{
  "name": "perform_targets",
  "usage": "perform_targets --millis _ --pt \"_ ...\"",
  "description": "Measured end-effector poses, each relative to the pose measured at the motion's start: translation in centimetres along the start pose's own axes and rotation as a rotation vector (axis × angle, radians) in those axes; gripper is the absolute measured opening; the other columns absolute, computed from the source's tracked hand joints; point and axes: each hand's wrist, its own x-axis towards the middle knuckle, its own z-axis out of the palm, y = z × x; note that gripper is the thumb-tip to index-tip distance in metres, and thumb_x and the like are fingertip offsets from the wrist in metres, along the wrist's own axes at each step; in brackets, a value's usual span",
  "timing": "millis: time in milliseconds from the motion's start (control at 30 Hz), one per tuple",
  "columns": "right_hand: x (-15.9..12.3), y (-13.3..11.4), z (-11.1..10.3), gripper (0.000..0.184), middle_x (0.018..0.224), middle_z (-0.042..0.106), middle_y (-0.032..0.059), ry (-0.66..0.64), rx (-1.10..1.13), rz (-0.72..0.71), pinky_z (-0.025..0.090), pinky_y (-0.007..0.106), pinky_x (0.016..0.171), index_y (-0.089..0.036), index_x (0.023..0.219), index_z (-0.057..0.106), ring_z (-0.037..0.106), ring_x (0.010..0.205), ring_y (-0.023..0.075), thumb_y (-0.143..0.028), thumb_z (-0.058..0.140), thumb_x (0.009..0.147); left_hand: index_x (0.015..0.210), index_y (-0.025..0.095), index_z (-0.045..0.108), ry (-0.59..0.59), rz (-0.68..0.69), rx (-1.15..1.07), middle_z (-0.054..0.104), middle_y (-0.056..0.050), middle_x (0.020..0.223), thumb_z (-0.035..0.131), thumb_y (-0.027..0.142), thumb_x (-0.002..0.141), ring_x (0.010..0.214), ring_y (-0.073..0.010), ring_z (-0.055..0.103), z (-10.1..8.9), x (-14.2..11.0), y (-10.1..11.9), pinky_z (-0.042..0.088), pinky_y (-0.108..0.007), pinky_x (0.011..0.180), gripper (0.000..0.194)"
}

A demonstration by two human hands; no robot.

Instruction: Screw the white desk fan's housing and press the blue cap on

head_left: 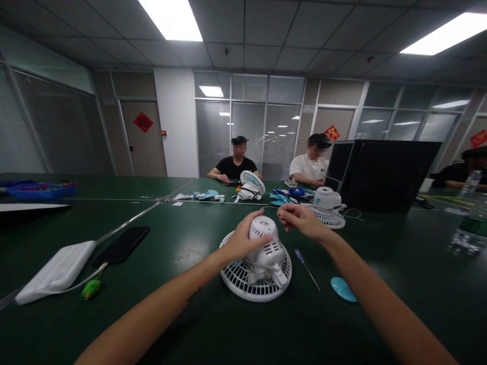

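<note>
A small white fan [262, 263] lies face down on the dark green table [182, 314], its round grille flat and its motor housing up. My left hand [243, 238] wraps round the left side of the housing. My right hand [300, 219] hovers just right of the housing top, fingers pinched together; whatever they hold is too small to make out. A thin screwdriver with a blue handle [306, 267] lies just right of the fan. A light blue oval piece [343, 289] rests beyond it, under my right forearm.
A second white fan [327, 205] lies face down behind mine. Two people sit at the far side with another fan [251, 185] and blue parts. A black phone [122, 244] and white box [59, 271] lie left. Black monitors [384, 172] and bottles [466, 230] stand right.
</note>
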Motion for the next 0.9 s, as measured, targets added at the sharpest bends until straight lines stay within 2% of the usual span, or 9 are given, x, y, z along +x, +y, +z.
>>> perform_targets --millis 133,267,567,767,900 --pt "0.7 0.1 2.2 0.028 0.068 0.058 -0.0011 0.065 -0.187 -0.196 0.043 0.026 0.057 -0.017 0.075 0.061 0.052 0.062 0.0114 -0.044 0.069 0.076 0.125 0.019 0.047 0.021 0.003 -0.028 0.056 -0.011 0.126 0.078 0.038 0.067 0.116 -0.0292 0.054 -0.1 0.3 0.0 0.041 -0.043 0.102 0.069" --pt "0.1 -0.1 2.4 0.018 0.077 0.067 0.0035 0.025 -0.439 -0.239 0.042 0.026 0.06 -0.016 0.079 0.068 0.058 0.071 0.0146 -0.033 0.065 0.08 0.112 0.018 0.049 -0.007 0.01 -0.066 0.056 -0.007 0.111 0.076 0.04 0.067 0.106 -0.0257 0.055 -0.6 0.2 -0.5 0.044 -0.038 0.095 0.057" --pt "0.0 -1.7 2.5 0.016 0.075 0.067 0.0023 -0.073 -0.583 -0.291 0.04 0.026 0.06 -0.017 0.074 0.068 0.057 0.067 0.0132 -0.03 0.067 0.082 0.112 0.019 0.048 -0.016 0.023 -0.13 0.054 -0.004 0.106 0.075 0.04 0.071 0.102 -0.0233 0.053 -0.3 -0.2 -1.0 0.043 -0.035 0.092 0.054" --pt "-0.9 -0.6 3.3 0.024 0.072 0.059 0.0016 0.012 -0.584 -0.404 0.04 0.026 0.06 -0.017 0.07 0.06 0.053 0.066 0.013 -0.033 0.059 0.088 0.114 0.019 0.048 -0.011 0.027 -0.14 0.053 -0.005 0.108 0.076 0.041 0.071 0.103 -0.0232 0.053 -0.2 -0.4 -1.3 0.044 -0.034 0.091 0.056" --pt "-2.3 0.2 3.9 0.031 0.085 0.059 0.0068 0.089 -0.676 -0.548 0.045 0.032 0.073 -0.019 0.077 0.065 0.057 0.079 0.0177 -0.033 0.046 0.095 0.113 0.019 0.047 -0.014 0.016 -0.148 0.054 -0.005 0.107 0.075 0.042 0.071 0.102 -0.0234 0.054 -0.3 -0.5 -1.0 0.046 -0.034 0.089 0.055"
